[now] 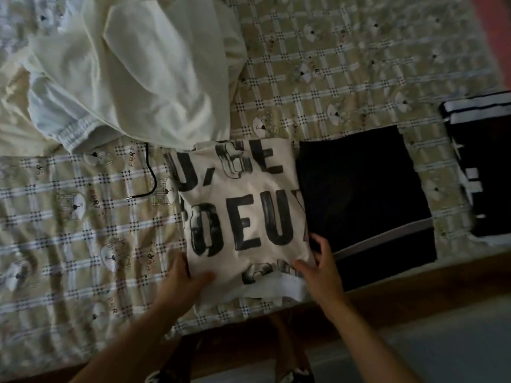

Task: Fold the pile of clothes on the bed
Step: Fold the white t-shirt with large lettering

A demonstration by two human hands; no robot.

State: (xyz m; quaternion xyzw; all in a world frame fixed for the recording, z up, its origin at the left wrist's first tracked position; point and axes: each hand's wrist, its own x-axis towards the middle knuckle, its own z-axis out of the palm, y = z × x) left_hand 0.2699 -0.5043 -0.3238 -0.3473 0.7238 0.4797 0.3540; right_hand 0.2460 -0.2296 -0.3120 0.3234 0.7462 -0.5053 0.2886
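Head view: the folded printed shirt (243, 205) lies on the bed (331, 64), its near corners pinched by the left hand (184, 277) and right hand (320, 272), thumbs on top. Right of the fingers lie a folded black garment (362, 194) and a striped garment (481, 167), both done. Beyond the fingers, a pale pile (138, 64) is not yet folded, with a black cord (150, 175) nearby.

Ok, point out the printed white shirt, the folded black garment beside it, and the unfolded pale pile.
printed white shirt (243, 205), head view, lettered front.
folded black garment (359, 189), head view, plain middle.
unfolded pale pile (143, 73), head view, upper folds.
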